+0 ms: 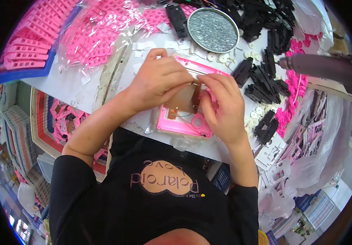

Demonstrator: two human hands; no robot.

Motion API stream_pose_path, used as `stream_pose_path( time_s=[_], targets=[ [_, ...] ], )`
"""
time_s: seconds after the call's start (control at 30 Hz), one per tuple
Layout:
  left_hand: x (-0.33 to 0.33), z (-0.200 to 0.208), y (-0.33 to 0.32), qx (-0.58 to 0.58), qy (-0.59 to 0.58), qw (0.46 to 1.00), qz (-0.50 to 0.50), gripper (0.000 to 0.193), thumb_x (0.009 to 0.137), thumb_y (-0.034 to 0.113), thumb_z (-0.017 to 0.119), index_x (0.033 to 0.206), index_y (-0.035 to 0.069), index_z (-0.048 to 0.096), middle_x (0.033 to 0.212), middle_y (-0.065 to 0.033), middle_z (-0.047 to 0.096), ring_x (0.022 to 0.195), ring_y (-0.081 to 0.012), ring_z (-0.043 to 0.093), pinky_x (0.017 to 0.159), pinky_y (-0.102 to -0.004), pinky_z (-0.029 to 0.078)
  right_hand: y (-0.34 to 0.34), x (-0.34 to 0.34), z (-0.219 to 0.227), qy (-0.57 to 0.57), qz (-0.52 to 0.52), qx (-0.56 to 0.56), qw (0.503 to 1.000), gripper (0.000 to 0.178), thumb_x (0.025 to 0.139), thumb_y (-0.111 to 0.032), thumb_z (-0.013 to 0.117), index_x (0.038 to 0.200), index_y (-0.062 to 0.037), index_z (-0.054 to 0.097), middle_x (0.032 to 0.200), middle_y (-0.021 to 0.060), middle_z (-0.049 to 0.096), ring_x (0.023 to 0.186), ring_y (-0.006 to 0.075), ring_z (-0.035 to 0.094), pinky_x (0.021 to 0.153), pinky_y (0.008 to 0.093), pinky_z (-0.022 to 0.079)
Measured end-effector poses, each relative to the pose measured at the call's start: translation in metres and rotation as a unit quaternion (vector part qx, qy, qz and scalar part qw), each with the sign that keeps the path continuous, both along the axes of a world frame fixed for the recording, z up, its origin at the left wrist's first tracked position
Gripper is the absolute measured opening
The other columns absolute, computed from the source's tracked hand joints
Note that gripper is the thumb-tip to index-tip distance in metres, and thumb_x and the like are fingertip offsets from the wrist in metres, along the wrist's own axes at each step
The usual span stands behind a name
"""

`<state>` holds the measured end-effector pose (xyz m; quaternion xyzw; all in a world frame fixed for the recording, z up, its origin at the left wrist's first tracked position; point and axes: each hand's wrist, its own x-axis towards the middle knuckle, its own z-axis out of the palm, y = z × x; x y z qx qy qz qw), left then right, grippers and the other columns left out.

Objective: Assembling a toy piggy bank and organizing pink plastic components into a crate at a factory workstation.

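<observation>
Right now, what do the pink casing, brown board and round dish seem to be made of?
Pink casing: likely moulded plastic, smooth, with a moulded ring. Brown board: perhaps resin laminate, fairly matte, flat, straight-edged. Round dish: probably metal, its rim silvery and shiny.

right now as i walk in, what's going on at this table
A person's left hand and right hand are working together at a brown board over a pink casing. Their fingertips meet near the board's upper edge; exactly what they pinch is hard to tell. Thin wires show below the board. Beyond the hands stands a round dish of small metal pieces, with black plastic parts to the right.
</observation>
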<state>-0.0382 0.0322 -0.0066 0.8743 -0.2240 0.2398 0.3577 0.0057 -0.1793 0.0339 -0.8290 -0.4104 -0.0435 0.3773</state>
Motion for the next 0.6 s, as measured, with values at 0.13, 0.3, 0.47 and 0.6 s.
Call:
stream_pose_path(
  time_s=[0.13, 0.3, 0.47, 0.6],
  targets=[
    [-0.007, 0.001, 0.003, 0.037, 0.024, 0.998, -0.048, 0.015, 0.083, 0.01, 0.072, 0.096, 0.015, 0.068, 0.087, 0.0007, 0.066, 0.082, -0.0169, 0.062, 0.087, -0.0372, 0.036, -0.005, 0.002, 0.001, 0.059, 0.061, -0.008, 0.996, 0.036, 0.077, 0.004, 0.063, 0.112, -0.0027, 0.068, 0.104, 0.0117, 0.065, 0.09, 0.0308, 0.062, 0.077, 0.0382, 0.051],
    [-0.004, 0.006, -0.001, -0.016, 0.037, 0.999, -0.007, 0.017, 0.08, 0.007, 0.076, 0.095, 0.01, 0.068, 0.086, -0.003, 0.068, 0.078, -0.021, 0.063, 0.083, -0.0379, 0.037, -0.023, -0.003, 0.0, 0.102, -0.021, -0.014, 0.994, 0.04, 0.076, 0.003, 0.065, 0.115, -0.003, 0.067, 0.103, 0.0114, 0.065, 0.088, 0.0299, 0.061, 0.075, 0.0372, 0.051],
    [-0.005, 0.005, -0.001, -0.011, 0.039, 0.999, -0.002, 0.017, 0.08, 0.007, 0.076, 0.095, 0.01, 0.068, 0.085, -0.0029, 0.067, 0.078, -0.0209, 0.062, 0.083, -0.0373, 0.037, -0.016, -0.009, 0.0, 0.08, -0.001, -0.004, 0.997, 0.039, 0.076, 0.002, 0.067, 0.114, -0.0027, 0.068, 0.103, 0.0121, 0.065, 0.088, 0.0301, 0.061, 0.075, 0.0372, 0.051],
    [-0.006, 0.005, -0.002, -0.015, 0.04, 0.999, 0.004, 0.016, 0.08, 0.006, 0.075, 0.094, 0.01, 0.068, 0.085, -0.0028, 0.067, 0.078, -0.0208, 0.063, 0.083, -0.0373, 0.037, -0.012, -0.007, -0.001, 0.053, 0.004, 0.005, 0.999, 0.037, 0.078, 0.005, 0.066, 0.114, -0.0001, 0.069, 0.105, 0.0124, 0.065, 0.088, 0.0267, 0.06, 0.075, 0.0342, 0.05]
  ],
)
